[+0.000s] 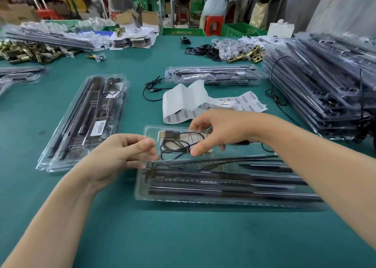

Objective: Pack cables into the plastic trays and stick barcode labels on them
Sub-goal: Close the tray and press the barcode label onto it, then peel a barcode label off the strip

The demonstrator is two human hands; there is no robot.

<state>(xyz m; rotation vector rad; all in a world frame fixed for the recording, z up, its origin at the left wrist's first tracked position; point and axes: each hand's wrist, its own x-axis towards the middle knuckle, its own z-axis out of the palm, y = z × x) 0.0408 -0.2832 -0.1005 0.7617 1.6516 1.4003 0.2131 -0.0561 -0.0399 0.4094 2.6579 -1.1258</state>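
Mid-packing at the green counter (183,237). Gripping the coiled black cable (179,145) with the right hand (215,133), thumb below and fingers curled above, directly over the small end compartment of the clear tray (223,201). Coil mostly down inside that compartment, with the USB plug (162,135) toward its far left corner. Left hand (124,155) closed, thumb against fingertips at the tray's left rim, seemingly pinching the clear plastic to steady it; too blurred to be sure. Long black rods (223,184) already seated in the channels nearer the body. No barcode label visible on this tray yet, unlike the finished tray (85,123) off to the left. Label sheet (244,102) waiting just beyond the right hand. Risks, as judged: springing open of the coil on release, leaving a loop over the divider or across the rods and spoiling a flat fit. Snagging of a loop on a withdrawing finger, dragging the plug back out. Sliding or tilting of the light tray on any slip of the left pinch during the press down. Kinking at the plug if forced hard into the corner. Dark strand beside the right wrist, possibly part of this cable, possibly not; if so, likely to end up hanging over the rim. Also some chance of brushing the label sheet out of place when reaching for it.
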